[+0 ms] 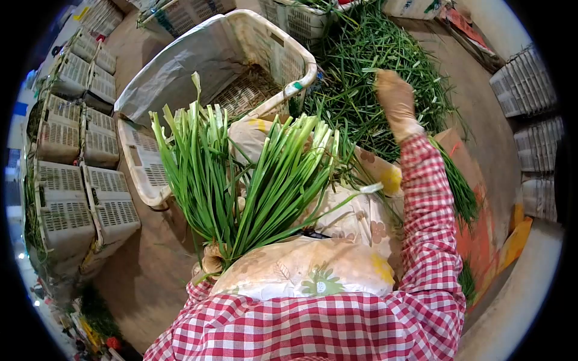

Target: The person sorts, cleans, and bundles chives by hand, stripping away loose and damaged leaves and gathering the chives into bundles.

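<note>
My gloved left hand (212, 259) is closed around the lower part of a big bunch of garlic chives (274, 180). The bunch fans out over my lap in two clumps, with the pale stalk ends pointing away from me. My gloved right hand (394, 99) is stretched forward over a heap of loose green leaves (355, 90), its fingers curled together. A short pale piece of stalk shows beside those fingers; whether they grip it I cannot tell. One longer stalk (367, 189) sticks out sideways from the bunch toward my right arm.
Ahead on the left stands a large white plastic basket (180, 66) with a lining and some scraps inside. White crates (63, 192) are lined up along the left. Stacked crates (524, 84) stand at the right. More chives (454, 186) lie beside my right arm.
</note>
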Motion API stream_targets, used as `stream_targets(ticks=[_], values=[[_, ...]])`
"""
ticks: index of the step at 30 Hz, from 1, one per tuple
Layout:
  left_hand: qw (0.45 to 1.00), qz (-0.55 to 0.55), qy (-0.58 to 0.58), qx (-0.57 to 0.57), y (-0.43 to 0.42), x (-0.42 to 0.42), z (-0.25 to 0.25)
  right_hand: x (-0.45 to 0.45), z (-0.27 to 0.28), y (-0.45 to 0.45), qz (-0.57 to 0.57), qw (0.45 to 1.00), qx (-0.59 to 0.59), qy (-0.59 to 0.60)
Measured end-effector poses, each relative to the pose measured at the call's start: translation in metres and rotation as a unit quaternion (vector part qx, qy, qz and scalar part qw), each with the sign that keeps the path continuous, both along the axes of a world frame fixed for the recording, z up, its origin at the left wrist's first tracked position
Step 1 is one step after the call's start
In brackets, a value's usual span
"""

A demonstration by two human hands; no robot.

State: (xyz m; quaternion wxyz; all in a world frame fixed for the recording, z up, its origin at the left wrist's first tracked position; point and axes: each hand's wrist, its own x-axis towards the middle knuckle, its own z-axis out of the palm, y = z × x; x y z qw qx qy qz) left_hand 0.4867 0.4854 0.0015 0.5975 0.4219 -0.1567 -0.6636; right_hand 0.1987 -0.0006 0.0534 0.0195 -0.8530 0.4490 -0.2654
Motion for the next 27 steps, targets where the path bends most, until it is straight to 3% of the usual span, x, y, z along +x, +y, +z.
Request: stream_targets(ticks=[2, 3, 4, 5, 6, 7, 8, 9, 12, 14, 15, 17, 19, 21, 23, 25, 26, 27], values=[[1.000, -0.001, -0.001, -0.001, 0.000, -0.001, 0.001, -0.011, 0.022, 0.013, -0.051, 0.947, 0.280, -0.148], [1.000, 0.001, -0.002, 0.000, 0.000, -0.001, 0.000, -0.007, 0.055, 0.052, -0.052, 0.836, 0.455, -0.303], [1.000, 0.000, -0.001, 0.000, 0.001, -0.001, -0.001, -0.003, 0.069, 0.079, -0.010, 0.777, 0.545, -0.315], [1.000, -0.001, 0.000, 0.001, 0.001, -0.001, -0.001, -0.001, 0.063, 0.096, 0.062, 0.669, 0.647, -0.361], [1.000, -0.003, 0.001, 0.002, 0.001, 0.000, -0.002, 0.006, 0.060, 0.125, 0.133, 0.669, 0.653, -0.328], [1.000, -0.004, 0.003, 0.001, 0.000, 0.000, -0.002, 0.016, 0.057, 0.146, 0.081, 0.603, 0.713, -0.350], [1.000, -0.005, 0.002, 0.003, 0.000, 0.001, -0.002, 0.021, 0.045, 0.164, 0.068, 0.664, 0.698, -0.259], [1.000, -0.007, 0.002, 0.002, 0.000, 0.001, -0.001, 0.025, 0.061, 0.176, 0.128, 0.656, 0.709, -0.225], [1.000, -0.013, -0.003, 0.002, 0.001, 0.003, 0.002, 0.017, 0.040, 0.179, 0.151, 0.696, 0.659, -0.240], [1.000, -0.018, -0.003, -0.001, -0.001, 0.003, 0.004, -0.007, 0.017, 0.147, 0.150, 0.838, 0.435, -0.293], [1.000, -0.022, -0.005, -0.004, -0.002, 0.002, 0.005, -0.010, 0.048, 0.136, 0.035, 0.874, 0.404, -0.269], [0.999, -0.032, -0.009, -0.013, -0.009, -0.001, 0.007, -0.010, 0.070, 0.116, 0.039, 0.947, 0.205, -0.245], [0.998, -0.057, -0.014, -0.026, -0.025, -0.005, 0.011, 0.010, 0.097, 0.128, 0.193, 0.936, 0.164, -0.244], [0.993, -0.098, -0.034, -0.051, -0.051, -0.010, 0.019, 0.029, 0.091, 0.139, 0.262, 0.961, 0.010, -0.083], [0.987, -0.134, -0.055, -0.075, -0.069, -0.016, 0.029, 0.043, 0.088, 0.143, 0.255, 0.961, 0.043, 0.096], [0.981, -0.158, -0.068, -0.087, -0.080, -0.019, 0.036, 0.043, 0.091, 0.138, 0.267, 0.890, 0.366, 0.054], [0.980, -0.163, -0.071, -0.089, -0.079, -0.019, 0.037, 0.035, 0.060, 0.138, 0.260, 0.774, 0.571, -0.089], [0.979, -0.167, -0.073, -0.089, -0.078, -0.019, 0.038, 0.034, 0.054, 0.145, 0.240, 0.780, 0.571, -0.087]])
